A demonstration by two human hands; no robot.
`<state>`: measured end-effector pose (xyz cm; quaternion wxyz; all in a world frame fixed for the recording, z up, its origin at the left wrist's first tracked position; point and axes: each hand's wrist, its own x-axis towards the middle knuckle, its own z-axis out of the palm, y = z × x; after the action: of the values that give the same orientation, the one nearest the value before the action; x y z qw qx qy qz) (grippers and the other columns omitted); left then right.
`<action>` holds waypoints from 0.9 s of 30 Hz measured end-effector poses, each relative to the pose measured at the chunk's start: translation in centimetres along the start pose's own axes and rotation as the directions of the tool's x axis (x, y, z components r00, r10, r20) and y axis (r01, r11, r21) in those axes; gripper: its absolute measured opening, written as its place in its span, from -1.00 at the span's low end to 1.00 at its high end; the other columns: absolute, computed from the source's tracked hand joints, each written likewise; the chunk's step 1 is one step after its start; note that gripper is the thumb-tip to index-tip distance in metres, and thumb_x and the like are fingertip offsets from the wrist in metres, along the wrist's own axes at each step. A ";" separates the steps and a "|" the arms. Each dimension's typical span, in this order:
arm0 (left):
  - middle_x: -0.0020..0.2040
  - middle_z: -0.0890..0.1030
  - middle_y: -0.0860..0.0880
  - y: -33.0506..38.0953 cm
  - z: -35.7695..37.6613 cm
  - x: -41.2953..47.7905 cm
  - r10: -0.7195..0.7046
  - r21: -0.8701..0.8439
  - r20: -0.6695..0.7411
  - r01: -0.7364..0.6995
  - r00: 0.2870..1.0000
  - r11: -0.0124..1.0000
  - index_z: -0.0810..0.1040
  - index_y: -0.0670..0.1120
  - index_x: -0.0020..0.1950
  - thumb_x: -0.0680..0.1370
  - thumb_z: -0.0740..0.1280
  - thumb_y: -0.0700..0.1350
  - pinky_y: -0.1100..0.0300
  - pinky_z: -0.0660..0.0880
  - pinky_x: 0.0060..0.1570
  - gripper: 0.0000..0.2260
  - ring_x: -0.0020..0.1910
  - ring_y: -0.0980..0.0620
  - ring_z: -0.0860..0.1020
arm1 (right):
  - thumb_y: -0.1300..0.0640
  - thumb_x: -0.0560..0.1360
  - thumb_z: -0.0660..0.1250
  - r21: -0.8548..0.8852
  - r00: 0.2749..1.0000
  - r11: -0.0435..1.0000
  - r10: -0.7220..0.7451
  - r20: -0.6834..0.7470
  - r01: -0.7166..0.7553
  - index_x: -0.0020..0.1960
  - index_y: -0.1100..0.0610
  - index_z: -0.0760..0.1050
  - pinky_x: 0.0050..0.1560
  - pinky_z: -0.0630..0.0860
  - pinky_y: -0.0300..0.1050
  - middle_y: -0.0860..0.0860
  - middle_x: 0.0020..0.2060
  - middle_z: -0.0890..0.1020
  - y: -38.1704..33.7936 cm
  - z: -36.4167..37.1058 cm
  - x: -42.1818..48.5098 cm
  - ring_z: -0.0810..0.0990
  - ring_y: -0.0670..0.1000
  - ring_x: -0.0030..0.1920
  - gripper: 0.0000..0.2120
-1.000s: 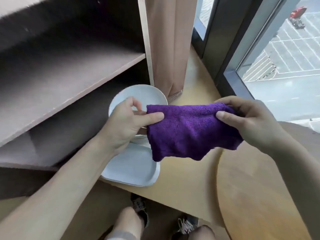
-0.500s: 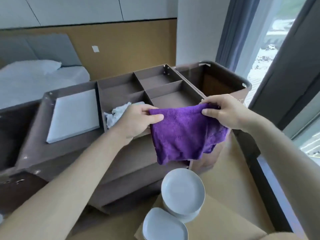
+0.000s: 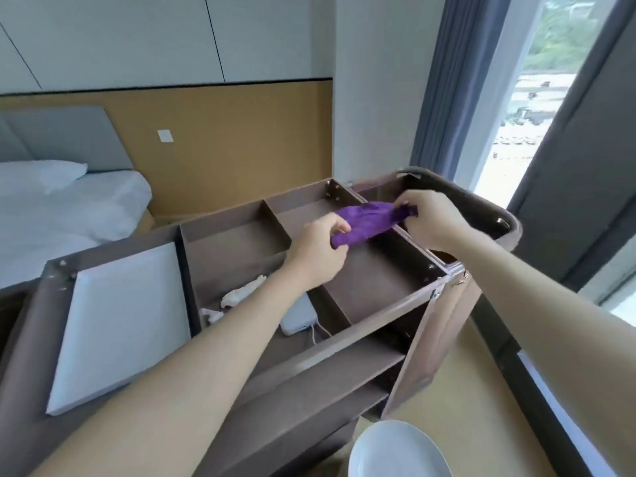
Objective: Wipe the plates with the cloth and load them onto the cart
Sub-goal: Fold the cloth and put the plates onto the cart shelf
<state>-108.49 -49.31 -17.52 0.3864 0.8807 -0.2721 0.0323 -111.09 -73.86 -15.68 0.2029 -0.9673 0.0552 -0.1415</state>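
I've got both arms stretched forward over the top of the cart (image 3: 447,321), forearms bare, running from the near edge up toward the far right corner. The left hand (image 3: 316,249) is knuckles-up, with its fingers curled round the near-left end of the purple cloth (image 3: 364,223). The right hand (image 3: 430,218) is turned palm down and pinches the far-right end of the cloth between thumb and fingertips. So both hands are grasping the cloth, neither one released.

The cloth is bunched into a long roll and pulled between the two hands. It sits just above the divider walls at the far right of the cart's compartmented top. I can't tell whether it touches the dividers.

Now the compartments. The big one on the left holds a white rectangular panel (image 3: 120,325) lying flat and filling most of it. The near middle one holds a white power bank (image 3: 297,315) with its cable trailing toward the near wall, and a crumpled white rag (image 3: 241,294) just left of it, partly under my left forearm.

Down at the near edge, right of the cart, a white round plate (image 3: 395,449) sits on the tan surface, well apart from both hands. On the far left is a bed (image 3: 69,208) with white bedding, and on the far right a grey curtain (image 3: 444,80) hangs beside the window.
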 end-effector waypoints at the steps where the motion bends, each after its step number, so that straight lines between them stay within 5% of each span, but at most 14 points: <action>1: 0.17 0.66 0.03 -1.3 1.7 -0.8 -0.002 0.111 0.136 -0.013 0.991 0.994 0.58 0.00 0.23 0.55 0.41 -0.07 0.07 0.51 0.21 -0.75 0.15 -0.02 0.61 | 0.25 0.47 0.28 -0.057 0.993 0.997 0.051 0.108 -0.045 0.15 -0.03 0.65 0.21 0.48 0.00 0.05 0.08 0.70 1.1 2.2 -1.2 0.62 0.18 0.15 -0.66; 3: 0.32 0.60 0.02 -3.5 4.7 -2.6 -0.032 0.318 0.371 -0.094 0.928 0.943 0.50 0.03 0.39 0.60 0.32 0.15 0.02 0.28 0.46 -0.60 0.32 -0.04 0.52 | 0.07 0.52 0.21 -0.202 0.945 0.977 0.129 0.300 -0.069 0.17 -0.10 0.64 0.44 0.21 0.04 -0.02 0.13 0.69 2.7 6.3 -3.7 0.58 0.09 0.27 -0.69; 6: 0.28 0.61 0.02 -5.1 7.1 -3.8 0.000 0.457 0.409 -0.204 0.912 0.866 0.55 0.03 0.35 0.65 0.12 0.25 -0.10 -0.05 0.57 -0.56 0.32 -0.03 0.48 | -0.12 0.48 -0.08 -0.219 0.955 0.973 0.128 0.269 -0.069 -0.01 -0.08 0.63 0.50 -0.14 0.05 -0.13 -0.02 0.71 4.1 9.6 -5.4 0.60 -0.03 0.18 -0.51; 9: 0.25 0.61 0.01 -5.0 7.2 -3.8 0.014 0.449 0.405 -0.212 0.914 0.868 0.58 0.00 0.30 0.68 0.07 0.22 -0.13 -0.11 0.58 -0.56 0.32 -0.05 0.45 | -0.16 0.52 -0.13 -0.182 0.965 0.980 0.125 0.228 -0.084 -0.10 -0.07 0.61 0.54 -0.16 0.17 -0.17 -0.13 0.66 4.0 9.7 -5.6 0.61 -0.04 0.11 -0.47; 13: 0.38 0.51 0.01 -3.5 5.8 -4.0 0.003 0.441 0.454 -0.228 0.891 0.868 0.49 -0.02 0.42 0.70 0.05 0.20 -0.15 -0.12 0.59 -0.54 0.44 -0.03 0.35 | -0.04 0.66 0.12 -0.124 0.979 0.986 0.133 0.153 -0.114 0.19 -0.03 0.63 0.58 -0.19 0.26 -0.10 0.23 0.61 2.5 8.7 -7.6 0.43 -0.02 0.41 -0.68; 16: 0.47 0.40 -0.01 -1.7 4.8 -6.6 0.205 0.316 0.358 -0.325 0.911 0.891 0.44 -0.05 0.47 0.68 0.16 0.12 -0.09 0.02 0.58 -0.58 0.51 -0.02 0.27 | 0.06 0.66 0.25 0.105 0.980 0.981 0.173 -0.097 -0.163 0.31 0.02 0.57 0.56 0.13 0.11 -0.08 0.31 0.54 0.5 8.1 -13.5 0.41 -0.02 0.42 -0.73; 19: 0.37 0.47 0.03 -1.1 4.8 -13.5 0.401 0.065 0.185 -0.419 0.897 0.906 0.52 -0.05 0.35 0.60 0.27 -0.03 0.14 0.24 0.48 -0.67 0.42 0.05 0.38 | 0.08 0.59 0.25 0.474 0.917 0.846 0.360 -0.171 -0.243 0.15 -0.08 0.60 0.20 0.41 -0.37 -0.25 0.11 0.57 -0.9 9.0 -23.1 0.56 -0.17 0.19 -0.79; 23: 0.30 0.46 0.22 -3.3 7.8 -25.0 0.129 -0.068 0.321 -0.113 0.938 0.991 0.54 0.02 0.29 0.58 0.28 -0.11 0.47 0.24 0.30 -0.72 0.33 0.27 0.39 | 0.31 0.58 0.30 0.639 0.774 0.539 0.617 0.144 -0.549 -0.02 -0.07 0.62 -0.03 0.51 -0.35 -0.16 0.01 0.65 -0.6 13.4 -35.7 0.63 -0.16 0.03 -0.71; 27: 0.33 0.34 0.37 -7.1 12.8 -35.4 -0.205 0.050 0.515 0.210 0.832 0.976 0.42 0.13 0.40 0.57 0.33 -0.23 0.32 0.42 0.17 -0.55 0.28 0.29 0.43 | 0.38 0.56 0.29 0.608 0.649 0.351 0.660 0.379 -0.712 -0.04 -0.02 0.63 -0.11 0.51 -0.33 -0.12 -0.07 0.71 0.9 19.0 -45.3 0.66 -0.07 -0.02 -0.68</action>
<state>-136.94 -38.25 -40.59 0.3038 0.8795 -0.2688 -0.2488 -148.69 -60.09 -44.08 0.6021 -0.6977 0.3876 -0.0200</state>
